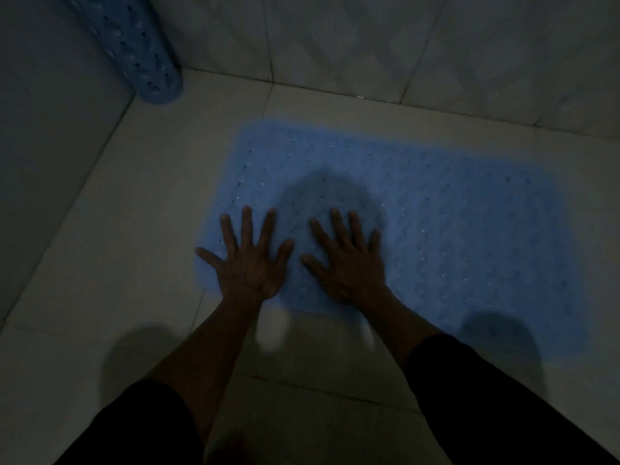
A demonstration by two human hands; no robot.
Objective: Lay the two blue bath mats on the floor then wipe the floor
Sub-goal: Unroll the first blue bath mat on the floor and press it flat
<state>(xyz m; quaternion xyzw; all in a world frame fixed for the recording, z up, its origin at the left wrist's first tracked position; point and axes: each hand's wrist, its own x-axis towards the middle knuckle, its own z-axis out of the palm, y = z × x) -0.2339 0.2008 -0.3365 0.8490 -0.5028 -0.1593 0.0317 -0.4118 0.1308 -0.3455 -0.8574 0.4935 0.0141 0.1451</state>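
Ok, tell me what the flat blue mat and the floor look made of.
Flat blue mat: probably soft rubber or vinyl, matte, going by its rows of small holes and bumps. Floor: likely glazed ceramic tile, pale with a slight sheen and visible grout lines.

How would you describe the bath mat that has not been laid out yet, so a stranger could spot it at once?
Look to the far left corner, where the tiled floor meets the walls. A rolled blue mat stands there, leaning. Unlike the flat blue mat under both hands, it is a perforated tube.
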